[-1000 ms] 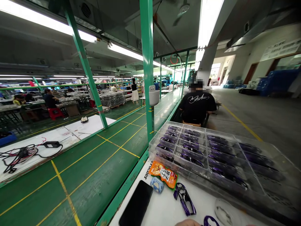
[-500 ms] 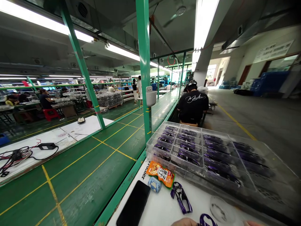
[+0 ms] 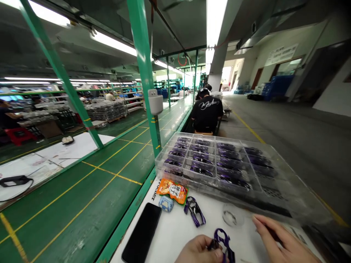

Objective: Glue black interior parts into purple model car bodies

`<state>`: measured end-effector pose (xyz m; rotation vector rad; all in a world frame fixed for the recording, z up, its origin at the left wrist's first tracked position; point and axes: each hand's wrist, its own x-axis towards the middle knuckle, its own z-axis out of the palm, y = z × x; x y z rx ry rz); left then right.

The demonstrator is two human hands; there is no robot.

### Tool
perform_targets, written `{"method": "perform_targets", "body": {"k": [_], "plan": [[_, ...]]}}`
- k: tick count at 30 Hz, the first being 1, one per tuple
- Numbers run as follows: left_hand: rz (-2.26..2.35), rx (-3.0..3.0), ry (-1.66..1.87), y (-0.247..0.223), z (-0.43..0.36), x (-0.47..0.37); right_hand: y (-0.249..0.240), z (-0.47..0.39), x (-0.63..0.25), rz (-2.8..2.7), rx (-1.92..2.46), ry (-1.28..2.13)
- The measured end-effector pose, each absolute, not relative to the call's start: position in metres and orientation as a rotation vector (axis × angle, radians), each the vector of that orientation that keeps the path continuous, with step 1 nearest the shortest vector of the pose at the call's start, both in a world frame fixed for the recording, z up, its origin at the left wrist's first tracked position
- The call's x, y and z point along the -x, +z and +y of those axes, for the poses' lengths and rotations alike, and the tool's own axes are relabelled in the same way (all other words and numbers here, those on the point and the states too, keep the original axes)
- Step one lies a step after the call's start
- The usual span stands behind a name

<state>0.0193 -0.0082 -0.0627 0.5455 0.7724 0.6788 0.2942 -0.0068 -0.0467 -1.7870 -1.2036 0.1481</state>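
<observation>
Just right of the left hand (image 3: 201, 250), and pinched between its thumb and fingers, is a purple frame (image 3: 227, 239), its ringed end pointing away from the palm and its lower part cut off by the bottom of the view. Well to the right of it, the right hand (image 3: 287, 244) is raised above the counter (image 3: 170, 233), thumb and forefinger drawn close at the tips; I cannot tell whether something small is caught between them. The two hands are apart, and the right one does not touch the frame.

Handling of this one piece looks under way rather than finished. A second, loose frame (image 3: 195, 210) lies on the counter beyond the left hand, released and touched by neither; I would guess it is a separate turn of the work. Beyond both hands, a clear divided tray (image 3: 203, 184) carries many similar purple pieces in four columns. Whether those are done or waiting, the view does not show.

Counting: two frames outside the tray, one held and one lying. Inside it, the pieces overlap through the plastic, so no exact number; a dozen or more. Ahead of the left hand and to its left are one phone (image 3: 142, 232), one orange packet (image 3: 172, 190) and one small blue-and-white item (image 3: 166, 204). Between the hands, slightly farther off, sits one clear round dish (image 3: 231, 215).
</observation>
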Motion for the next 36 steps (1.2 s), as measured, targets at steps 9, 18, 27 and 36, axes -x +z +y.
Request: {"method": "perform_targets", "body": {"k": [9, 18, 27, 36], "plan": [[0.896, -0.531, 0.577, -0.004, -0.026, -0.01, -0.002, -0.01, -0.251, -1.301, 1.549, 0.076], [0.876, -0.5, 0.532, -0.003, -0.025, -0.006, -0.013, -0.006, -0.245, -1.408, 1.549, 0.066], [0.868, -0.478, 0.505, 0.004, -0.027, -0.007, -0.022, -0.001, -0.245, -1.443, 1.585, 0.088], [0.906, -0.435, 0.503, 0.007, -0.023, -0.005, -0.016, -0.003, -0.244, -1.426, 1.61, 0.067]]}}
